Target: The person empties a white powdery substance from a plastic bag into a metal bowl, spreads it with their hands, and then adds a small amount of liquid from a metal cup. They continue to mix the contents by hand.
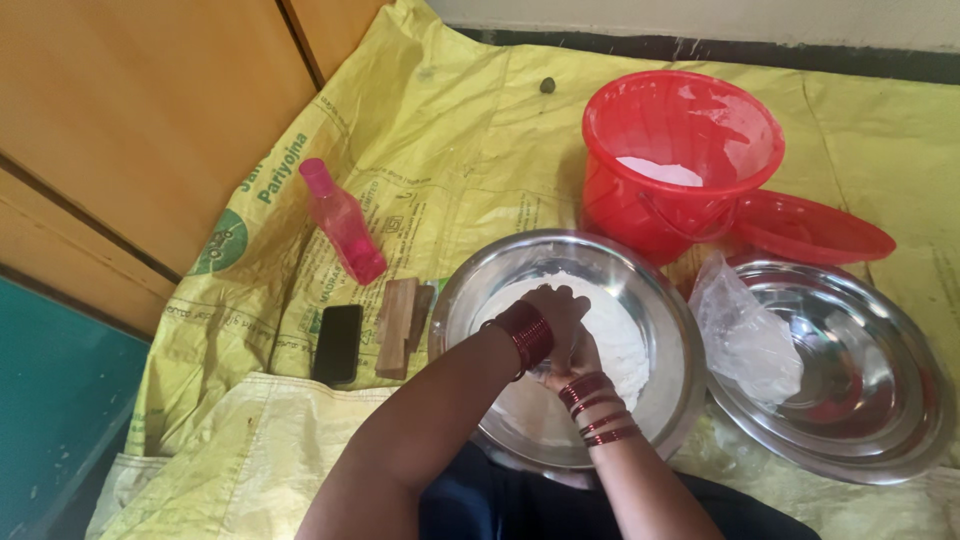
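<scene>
A wide steel bowl (460, 290) sits on a yellow sheet in front of me and holds a heap of white flour (622, 345). Both hands are inside the bowl, pressed together over the flour. My left hand (556, 310), with red bangles at the wrist, lies on top. My right hand (580, 358), also with red bangles, sits just under it. Their fingers are curled into each other, and whether they grip flour is hidden.
A red bucket (680, 160) with white powder stands behind the bowl, its red lid (815, 228) beside it. A second steel bowl (860, 370) at right holds a clear plastic bag (745, 335). Left of the bowl lie a pink bottle (342, 220), wooden block (398, 325) and black phone (338, 343).
</scene>
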